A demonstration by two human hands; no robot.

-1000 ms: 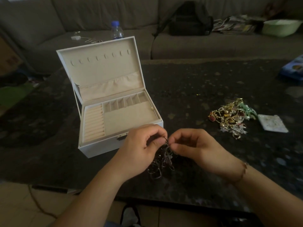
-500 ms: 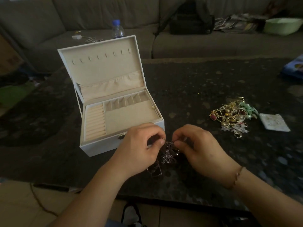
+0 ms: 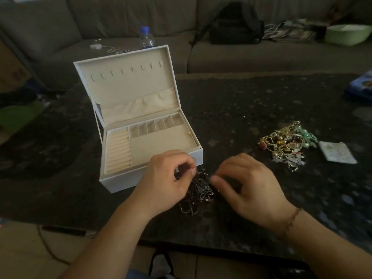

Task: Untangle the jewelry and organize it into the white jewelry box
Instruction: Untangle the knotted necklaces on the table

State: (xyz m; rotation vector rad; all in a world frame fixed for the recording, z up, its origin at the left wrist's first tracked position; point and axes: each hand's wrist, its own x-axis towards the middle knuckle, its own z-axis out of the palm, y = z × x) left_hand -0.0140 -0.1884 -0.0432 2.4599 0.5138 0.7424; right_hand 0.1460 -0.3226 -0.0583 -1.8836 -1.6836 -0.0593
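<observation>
A dark silvery tangle of jewelry (image 3: pixel 198 193) hangs between my hands just above the dark table. My left hand (image 3: pixel 168 182) pinches its upper left part with curled fingers. My right hand (image 3: pixel 245 184) pinches the right side with thumb and fingertips. The white jewelry box (image 3: pixel 198 153) stands open just behind my left hand, lid upright, its beige compartments showing only one small piece at the right wall. A second heap of gold, red and green jewelry (image 3: pixel 285 146) lies on the table to the right.
The dark speckled table (image 3: pixel 231 101) spreads out ahead. A small white card (image 3: pixel 337 153) lies beside the gold heap; a blue thing (image 3: pixel 360 85) sits at the far right edge. Behind are a grey sofa, water bottle (image 3: pixel 146 38), black bag (image 3: pixel 235 25) and green basin (image 3: pixel 346 34).
My hands have drawn slightly apart, and the tangle has spread between them and dropped a little lower. The box and the gold heap have not moved.
</observation>
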